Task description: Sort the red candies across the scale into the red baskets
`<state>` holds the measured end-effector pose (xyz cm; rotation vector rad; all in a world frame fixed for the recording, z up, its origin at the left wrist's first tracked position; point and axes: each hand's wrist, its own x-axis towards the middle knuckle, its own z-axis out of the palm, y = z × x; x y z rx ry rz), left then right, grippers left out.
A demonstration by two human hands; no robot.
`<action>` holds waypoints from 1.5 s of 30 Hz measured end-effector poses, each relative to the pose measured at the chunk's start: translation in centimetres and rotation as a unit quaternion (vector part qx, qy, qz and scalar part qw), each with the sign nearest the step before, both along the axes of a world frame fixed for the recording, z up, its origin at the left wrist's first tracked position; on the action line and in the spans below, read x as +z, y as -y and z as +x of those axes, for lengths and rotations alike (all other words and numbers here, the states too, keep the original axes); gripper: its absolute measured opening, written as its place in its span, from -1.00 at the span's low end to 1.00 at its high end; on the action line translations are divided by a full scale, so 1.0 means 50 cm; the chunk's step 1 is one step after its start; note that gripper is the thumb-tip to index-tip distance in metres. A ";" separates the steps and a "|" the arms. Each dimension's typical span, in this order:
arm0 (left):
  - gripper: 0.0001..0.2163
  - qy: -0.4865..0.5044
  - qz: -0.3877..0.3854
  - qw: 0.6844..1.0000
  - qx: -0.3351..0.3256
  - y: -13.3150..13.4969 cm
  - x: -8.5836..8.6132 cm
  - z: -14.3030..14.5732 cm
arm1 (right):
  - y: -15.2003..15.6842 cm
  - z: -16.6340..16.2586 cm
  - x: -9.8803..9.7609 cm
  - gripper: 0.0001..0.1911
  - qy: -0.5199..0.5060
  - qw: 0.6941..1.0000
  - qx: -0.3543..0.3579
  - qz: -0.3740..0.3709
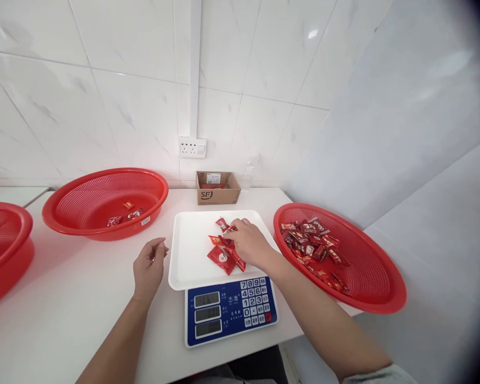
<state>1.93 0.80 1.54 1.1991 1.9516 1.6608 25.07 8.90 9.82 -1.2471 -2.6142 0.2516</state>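
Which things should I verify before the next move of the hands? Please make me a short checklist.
1. Packets inside the tray edges: ok.
2. Left hand off the tray: ok, just beside it.
3. Right hand free of packets: cannot tell, fingers are among them.
4. Top display readable: cannot tell, too blurred.
5. Right basin fully on the table: not ok, overhangs the edge.

From here I read "SF" on the carton (pixel 218 197) at twelve o'clock — and toward six, on the scale (pixel 232 309), "志准", keys (pixel 254 302) numbered 0 to 9, two lower displays (pixel 208 313) seemingly at 0.00.
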 end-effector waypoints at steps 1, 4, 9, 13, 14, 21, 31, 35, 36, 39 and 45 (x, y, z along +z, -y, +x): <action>-0.70 0.002 -0.001 1.000 0.001 0.000 0.000 -0.001 | -0.001 0.004 0.004 -0.60 -0.005 1.000 -0.005 0.002; -0.71 0.004 0.001 1.000 0.003 0.000 0.000 -0.002 | 0.006 0.038 0.021 -0.51 -0.053 0.998 -0.025 0.021; -0.71 0.016 0.016 1.000 0.015 0.002 0.002 -0.004 | 0.043 0.163 0.030 -0.60 -0.204 0.963 -0.153 0.088; -0.72 0.031 0.049 0.997 0.052 0.006 0.016 -0.008 | 0.072 0.274 -0.008 -0.58 -0.149 0.939 -0.301 0.073; -0.72 0.025 0.057 0.996 0.058 0.007 0.025 -0.007 | 0.078 0.295 -0.023 -0.57 -0.127 0.936 -0.323 0.062; -0.67 -0.223 0.035 0.952 -0.209 -0.013 0.148 0.072 | 0.094 0.342 -0.102 -0.42 -0.108 0.932 -0.339 -0.066; -0.18 -0.451 -0.139 0.748 -0.467 -0.118 0.135 0.220 | 0.105 0.329 -0.094 -0.39 -0.083 0.926 -0.360 -0.078; -0.19 -0.474 -0.175 0.743 -0.439 -0.135 0.126 0.229 | 0.108 0.327 -0.091 -0.37 -0.077 0.924 -0.366 -0.084; -0.19 -0.475 -0.184 0.746 -0.429 -0.139 0.126 0.229 | 0.108 0.326 -0.091 -0.36 -0.077 0.924 -0.365 -0.085; -0.23 -0.478 -0.195 0.753 -0.407 -0.153 0.128 0.225 | 0.107 0.323 -0.089 -0.34 -0.071 0.924 -0.365 -0.087; -0.31 -0.480 -0.156 0.767 -0.395 -0.155 0.136 0.221 | 0.109 0.321 -0.089 -0.34 -0.060 0.927 -0.363 -0.075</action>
